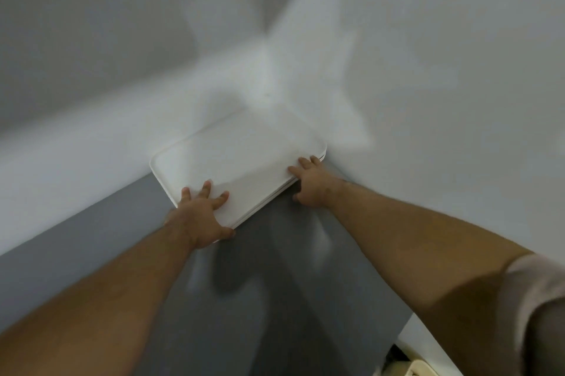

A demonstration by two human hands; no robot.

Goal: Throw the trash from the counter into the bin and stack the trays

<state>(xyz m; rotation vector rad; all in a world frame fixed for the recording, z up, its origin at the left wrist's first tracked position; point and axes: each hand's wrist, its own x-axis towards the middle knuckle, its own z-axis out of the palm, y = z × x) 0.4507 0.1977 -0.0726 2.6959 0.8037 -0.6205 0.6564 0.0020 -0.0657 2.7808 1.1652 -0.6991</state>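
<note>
A stack of white trays (241,158) lies on the grey counter (275,284), pushed into the corner where two white walls meet. My left hand (201,216) grips the stack's near left corner, fingers spread on the top tray and thumb under the edge. My right hand (312,183) holds the stack's near right edge, fingers on top and thumb below. The edges of two or three trays show beneath the top one. No trash shows on the counter.
White walls (428,70) close in the counter at the back and right. A low white ledge (91,143) runs along the left wall. At the bottom right, past the counter's edge, part of a pale bin (419,368) is visible.
</note>
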